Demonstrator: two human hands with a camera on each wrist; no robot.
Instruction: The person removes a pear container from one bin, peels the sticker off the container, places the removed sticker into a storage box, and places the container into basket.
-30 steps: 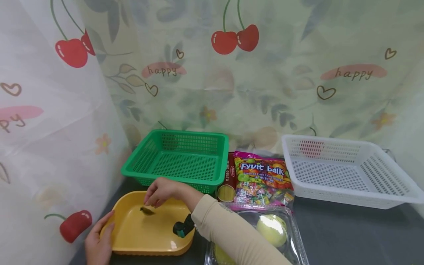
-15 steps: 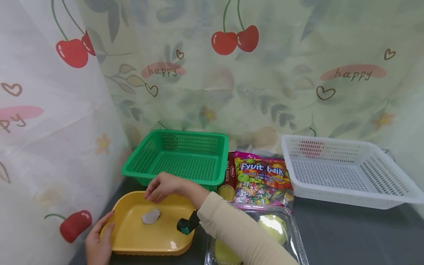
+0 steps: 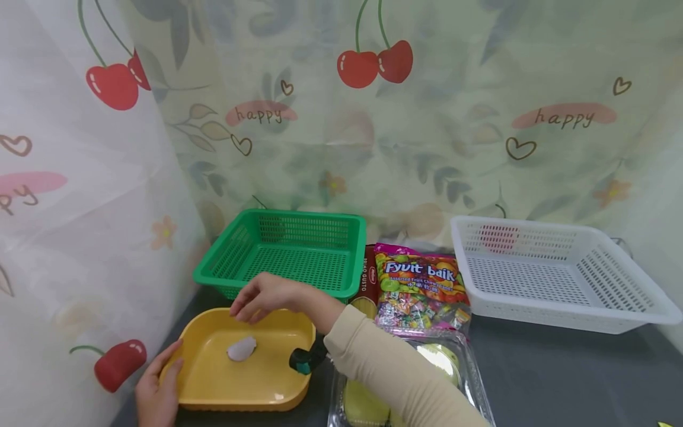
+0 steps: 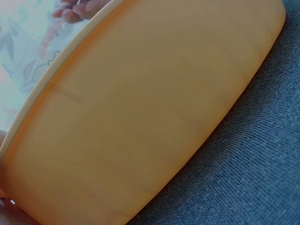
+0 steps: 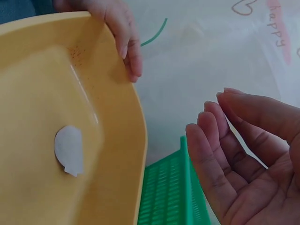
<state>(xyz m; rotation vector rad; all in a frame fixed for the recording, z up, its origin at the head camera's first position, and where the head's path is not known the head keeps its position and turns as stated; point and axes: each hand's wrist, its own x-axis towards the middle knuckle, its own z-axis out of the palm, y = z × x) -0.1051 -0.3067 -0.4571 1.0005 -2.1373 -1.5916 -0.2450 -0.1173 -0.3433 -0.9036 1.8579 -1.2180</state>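
A small flat pale cutout (image 3: 242, 349), rounded on one side with a notched edge, lies on the floor of a yellow plastic tray (image 3: 256, 385). My left hand (image 3: 159, 385) grips the tray's left rim, thumb on the inner side and fingers outside. Above the tray's back edge hovers my right hand (image 3: 269, 298), fingers loosely bent. The right wrist view shows this right hand (image 5: 248, 154) with nothing in it, apart from the tray. In the left wrist view the tray's outer wall (image 4: 140, 103) fills most of the picture.
Behind the tray stands a green basket (image 3: 288, 261). To its right are a red pasta pack (image 3: 367, 284), a candy bag (image 3: 421, 284) and a clear plastic container (image 3: 472, 379) with pale green fruit, partly under the right forearm. A white basket (image 3: 560, 279) stands at the back right.
A dark greenish piece at the right fingertips has dropped into the tray, and a pale flat side now shows. My right hand has risen slightly. The left hand stays on the rim.
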